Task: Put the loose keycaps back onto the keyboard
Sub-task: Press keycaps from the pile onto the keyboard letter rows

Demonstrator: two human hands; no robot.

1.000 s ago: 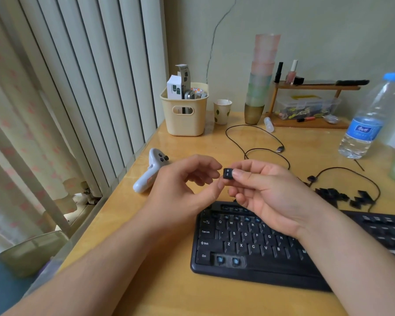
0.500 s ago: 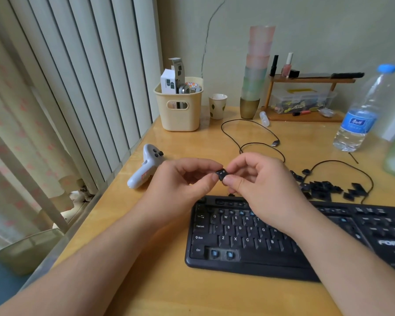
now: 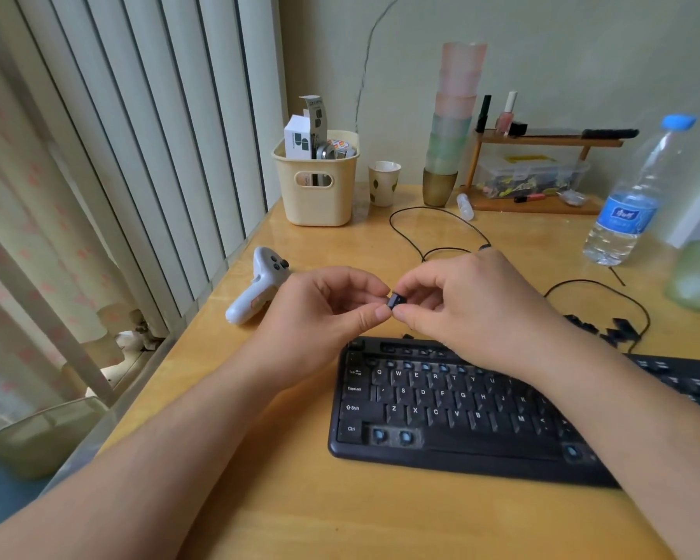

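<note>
Currently we've got both hands together above the top-left of the black keyboard (image 3: 441, 414): left hand (image 3: 320, 313) and right hand (image 3: 473, 305) each pinch one black keycap (image 3: 395, 299) between thumb and forefinger. Loose keycaps (image 3: 611, 329) sit on the wooden desk (image 3: 259, 499) behind the keyboard, right side. Bare blue switches (image 3: 393, 436) show beside Ctrl.
</note>
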